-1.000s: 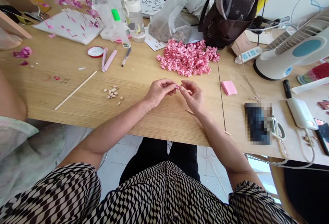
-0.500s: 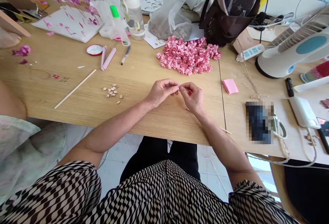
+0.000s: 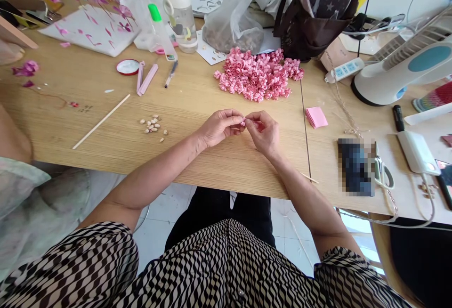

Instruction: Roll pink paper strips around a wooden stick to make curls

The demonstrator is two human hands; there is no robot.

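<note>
My left hand [image 3: 224, 126] and my right hand [image 3: 263, 130] meet over the table, fingertips pinched together. Between them is a small pink paper piece [image 3: 243, 122], mostly covered by the fingers; its exact shape is hard to make out. Both hands are closed on it. Beyond my hands lies a heap of curled pink paper flowers [image 3: 259, 79]. A stack of pink paper squares [image 3: 317, 117] lies to the right of my right hand. Left of my left hand is a small group of pale nut-like shells [image 3: 152, 124].
A thin wooden stick [image 3: 101, 121], folded pink strips [image 3: 147, 80], a pen [image 3: 171, 73] and a red-rimmed lid [image 3: 127, 67] lie on the left. Behind stand a glue bottle [image 3: 161, 32] and a water bottle [image 3: 183, 18]. Scissors [image 3: 383, 171] and a white fan [image 3: 391, 72] are on the right.
My fingers have shifted slightly around the pink piece, and a little more of it shows at my left fingertips. The hands stay in nearly the same place.
</note>
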